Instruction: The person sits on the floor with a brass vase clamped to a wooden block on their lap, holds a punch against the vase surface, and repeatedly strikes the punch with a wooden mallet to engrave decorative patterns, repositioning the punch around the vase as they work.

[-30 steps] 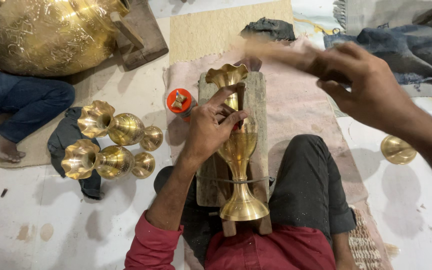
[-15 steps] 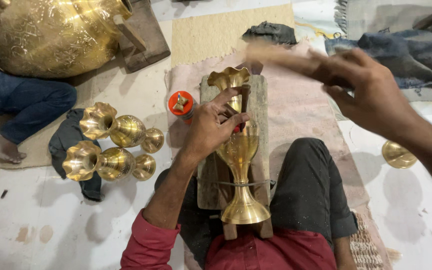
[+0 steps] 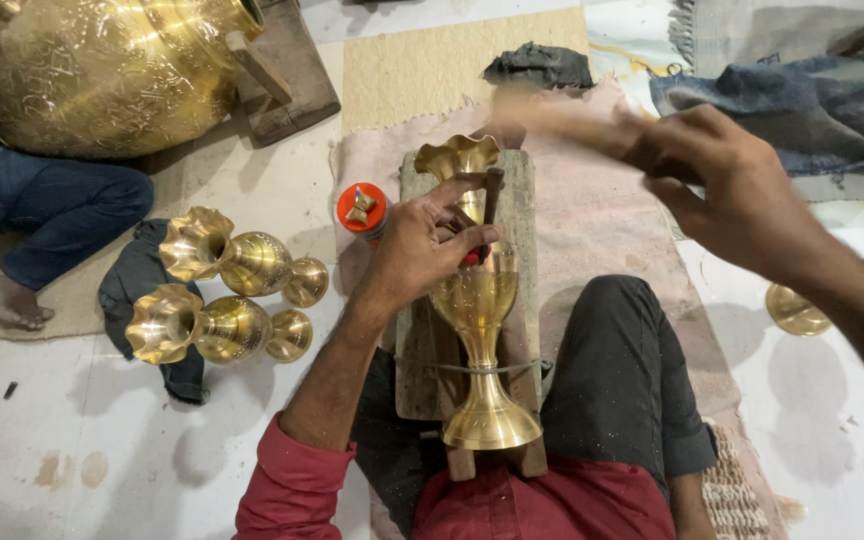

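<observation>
As before, right hand (image 3: 742, 200) raised.

Views: 1, head-worn camera. Position: above the seated person, looking almost straight down over the lap and floor. Facing: forward edge of the scene at the top of the frame, the person's red shirt at the bottom edge. Range: close; left hand (image 3: 422, 245) and brass vase (image 3: 479, 310) on the wooden block (image 3: 522, 210) sit centre frame, right hand (image 3: 742, 200) nearer the lens at upper right, blurred. Shared coverage: none, single view
</observation>
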Action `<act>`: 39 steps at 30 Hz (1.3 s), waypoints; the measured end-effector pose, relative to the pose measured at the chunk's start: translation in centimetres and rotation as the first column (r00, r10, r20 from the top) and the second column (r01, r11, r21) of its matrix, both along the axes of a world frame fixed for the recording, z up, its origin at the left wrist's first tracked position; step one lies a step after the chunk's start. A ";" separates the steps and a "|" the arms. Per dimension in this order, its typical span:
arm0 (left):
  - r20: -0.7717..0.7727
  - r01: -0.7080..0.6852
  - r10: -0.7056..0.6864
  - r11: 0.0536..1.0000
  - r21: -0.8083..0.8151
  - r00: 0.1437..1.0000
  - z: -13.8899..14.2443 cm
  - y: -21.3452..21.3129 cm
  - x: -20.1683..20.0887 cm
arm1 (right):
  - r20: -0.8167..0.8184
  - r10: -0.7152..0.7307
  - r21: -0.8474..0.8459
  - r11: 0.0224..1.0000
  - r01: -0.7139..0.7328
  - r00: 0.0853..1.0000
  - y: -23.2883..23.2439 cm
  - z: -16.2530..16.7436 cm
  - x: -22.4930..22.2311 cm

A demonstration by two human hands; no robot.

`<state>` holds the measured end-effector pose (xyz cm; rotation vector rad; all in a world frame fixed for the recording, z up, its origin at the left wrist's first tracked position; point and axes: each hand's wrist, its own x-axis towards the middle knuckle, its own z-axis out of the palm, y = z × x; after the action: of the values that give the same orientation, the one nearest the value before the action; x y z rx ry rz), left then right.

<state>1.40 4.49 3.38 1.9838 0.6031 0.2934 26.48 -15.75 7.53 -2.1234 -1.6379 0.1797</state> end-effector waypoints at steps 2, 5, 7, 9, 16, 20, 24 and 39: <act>0.035 -0.003 0.003 1.000 0.000 0.999 0.0 0.0 0.1 | -0.240 -0.110 -0.076 0.993 0.094 0.964 0.0 -0.2 0.0; 0.042 0.013 -0.013 1.000 -0.020 0.999 -0.1 0.2 0.1 | 0.014 -0.033 -0.048 0.998 0.034 0.999 0.0 -0.6 0.0; 0.064 0.031 -0.028 0.999 -0.035 0.998 -0.1 0.3 0.2 | 0.002 -0.010 -0.009 1.000 0.010 1.000 -0.1 -0.7 -0.1; 0.109 0.052 -0.046 0.998 -0.046 0.993 -0.1 0.5 0.2 | -0.400 -0.080 0.005 0.996 0.089 0.913 -0.1 -0.7 -0.2; 0.109 0.096 -0.083 0.988 -0.120 0.991 -0.4 1.0 0.2 | -0.135 -0.062 0.045 0.997 0.069 0.989 -0.8 -0.4 -0.7; 0.217 0.128 -0.104 0.987 -0.100 0.971 -0.6 1.1 0.0 | 0.285 -0.008 -0.105 0.994 0.039 0.959 -1.2 -0.9 -1.2; 0.185 -0.075 0.107 0.982 -0.171 0.977 -0.6 -0.3 -1.0 | 0.154 -0.006 -0.091 0.996 0.020 0.988 -2.0 -2.0 -2.0; 0.552 -0.573 0.552 0.804 -0.156 0.625 -4.7 -9.7 -1.6 | 0.633 0.294 -0.298 0.946 -0.125 0.716 0.8 1.3 -3.7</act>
<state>-0.15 -5.19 -1.33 1.5502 0.8038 1.2630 22.83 -14.90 8.86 -2.3227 -2.3804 -0.4073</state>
